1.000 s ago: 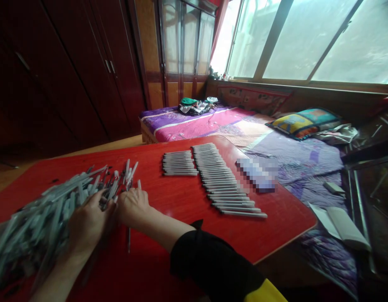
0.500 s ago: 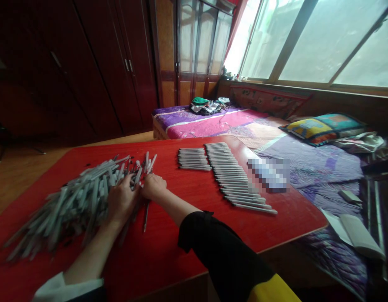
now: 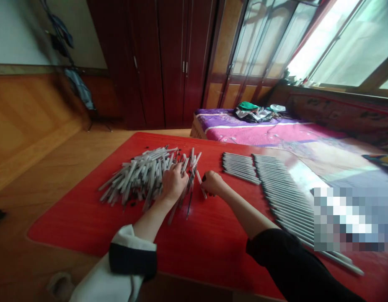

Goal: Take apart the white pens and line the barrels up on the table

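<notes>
A large heap of loose whitish pen barrels lies on the red table, with thin dark refills and small black pieces among them. My left hand rests at the heap's right edge, fingers curled in among the pieces; what they hold is hidden. Just right of it, my right hand is closed, its fingertips at a slim whitish pen barrel that slants down past them. A dark refill lies between the hands, pointing toward me.
To the right lie a short row of black-ended pens and a longer row, side by side. A blurred-out item sits beyond them. Behind is a bed with folded cloths; dark wardrobes stand further back.
The view has swung left, so the table appears further right. My right hand has moved apart from my left, to the right, with a pen barrel at its fingers. My left hand stays at the heap.
</notes>
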`<state>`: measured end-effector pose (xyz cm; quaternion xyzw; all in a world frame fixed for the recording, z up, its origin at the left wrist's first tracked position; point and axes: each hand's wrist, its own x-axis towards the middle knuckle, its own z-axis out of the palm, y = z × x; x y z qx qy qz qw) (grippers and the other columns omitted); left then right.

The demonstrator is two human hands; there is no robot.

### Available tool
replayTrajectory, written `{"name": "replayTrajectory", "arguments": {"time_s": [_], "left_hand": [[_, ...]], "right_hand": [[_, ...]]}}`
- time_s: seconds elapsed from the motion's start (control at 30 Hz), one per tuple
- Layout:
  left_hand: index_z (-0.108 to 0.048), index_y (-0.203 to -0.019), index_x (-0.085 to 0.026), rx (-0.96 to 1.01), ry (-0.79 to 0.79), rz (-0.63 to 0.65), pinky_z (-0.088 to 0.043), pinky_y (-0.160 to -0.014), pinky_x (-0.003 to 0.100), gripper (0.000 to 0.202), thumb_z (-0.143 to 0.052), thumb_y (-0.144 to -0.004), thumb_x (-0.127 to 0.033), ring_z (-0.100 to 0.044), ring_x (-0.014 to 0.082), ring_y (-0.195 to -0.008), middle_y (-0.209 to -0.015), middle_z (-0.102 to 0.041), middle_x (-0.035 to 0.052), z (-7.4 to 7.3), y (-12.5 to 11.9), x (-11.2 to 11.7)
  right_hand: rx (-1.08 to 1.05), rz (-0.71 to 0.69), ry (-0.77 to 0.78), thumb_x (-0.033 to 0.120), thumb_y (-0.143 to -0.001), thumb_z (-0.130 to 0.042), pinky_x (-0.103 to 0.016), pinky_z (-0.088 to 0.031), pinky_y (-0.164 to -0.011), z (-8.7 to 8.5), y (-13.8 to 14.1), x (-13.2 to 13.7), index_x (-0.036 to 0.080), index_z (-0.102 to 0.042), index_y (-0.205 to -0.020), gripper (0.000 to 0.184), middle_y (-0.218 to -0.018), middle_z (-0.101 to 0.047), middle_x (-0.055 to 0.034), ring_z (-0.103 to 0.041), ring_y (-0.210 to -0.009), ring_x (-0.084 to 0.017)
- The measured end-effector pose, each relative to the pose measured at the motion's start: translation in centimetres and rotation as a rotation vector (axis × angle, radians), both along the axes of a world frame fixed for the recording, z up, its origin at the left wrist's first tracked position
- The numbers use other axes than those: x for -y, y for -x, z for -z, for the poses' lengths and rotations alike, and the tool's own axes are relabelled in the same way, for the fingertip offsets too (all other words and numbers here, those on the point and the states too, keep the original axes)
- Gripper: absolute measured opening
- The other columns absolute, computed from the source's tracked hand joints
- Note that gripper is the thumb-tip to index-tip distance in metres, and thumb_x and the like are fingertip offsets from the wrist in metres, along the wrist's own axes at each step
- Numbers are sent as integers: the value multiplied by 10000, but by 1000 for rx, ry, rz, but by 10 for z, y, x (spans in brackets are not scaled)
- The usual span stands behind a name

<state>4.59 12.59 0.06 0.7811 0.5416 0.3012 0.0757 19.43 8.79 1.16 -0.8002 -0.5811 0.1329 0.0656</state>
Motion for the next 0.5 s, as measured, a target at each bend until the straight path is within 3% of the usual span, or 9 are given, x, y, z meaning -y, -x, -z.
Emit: {"name": "replayTrajectory", "arguments": {"time_s": [0.13, 0.33, 0.5], "left_hand": [[-547, -1142, -162, 29, -4, -8, -433, -795, 274, 352, -498, -796, -196, -606, 186, -884, -1011, -638, 85, 0, 2, -1], [-536, -1154, -179, 51, 1, -27, -426, -813, 274, 345, -506, -810, -194, -598, 180, -911, -1022, -630, 79, -1, 3, -2], [-543, -1139, -174, 48, -2, -21, -431, -812, 285, 332, -507, -810, -194, -599, 185, -904, -1034, -626, 79, 0, 3, -2]], "right_hand": [[118, -172, -65, 242, -797, -494, -260, -454, -598, -1, 13, 2, 173, -649, -861, 182, -803, -673, -97, -648, -782, -220], [446, -701, -119, 85, -853, -399, -260, -453, -634, -8, 14, -9, 159, -622, -947, 254, -1025, -584, -131, -581, -911, -210], [604, -962, -145, 68, -865, -398, -280, -459, -672, -8, 13, -21, 113, -643, -905, 252, -989, -590, -156, -540, -964, -230]]}}
